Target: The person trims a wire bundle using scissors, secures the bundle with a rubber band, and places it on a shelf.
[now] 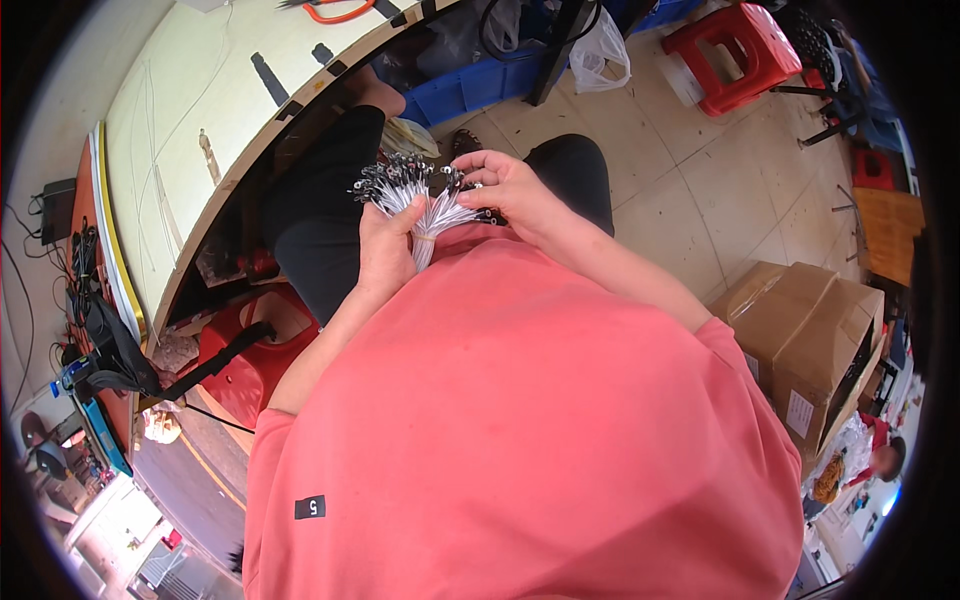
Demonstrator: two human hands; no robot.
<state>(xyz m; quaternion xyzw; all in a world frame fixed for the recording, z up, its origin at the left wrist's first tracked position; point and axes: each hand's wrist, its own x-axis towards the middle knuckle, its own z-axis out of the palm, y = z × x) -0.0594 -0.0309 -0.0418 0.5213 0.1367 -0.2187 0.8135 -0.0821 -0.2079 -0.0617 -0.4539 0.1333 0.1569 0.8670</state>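
Observation:
A thick bundle of white wires (428, 217) lies over my lap, fanned out at the far end. Many small black ends with metal ring tips (398, 180) crowd that end, and a band ties the wires lower down. My left hand (388, 238) is closed round the bundle from the left, its thumb across the wires. At the right side of the fan, my right hand (508, 193) has its fingers bent among the ring tips. Whether those fingers pinch a single wire is too small to make out.
A pale table (190, 120) with a curved edge stands at the left, orange-handled pliers or scissors (340, 12) on it. Below is a red stool (245, 365). A blue crate (480, 88) sits ahead, another red stool (735, 58) far right, and a cardboard box (800, 335) at right.

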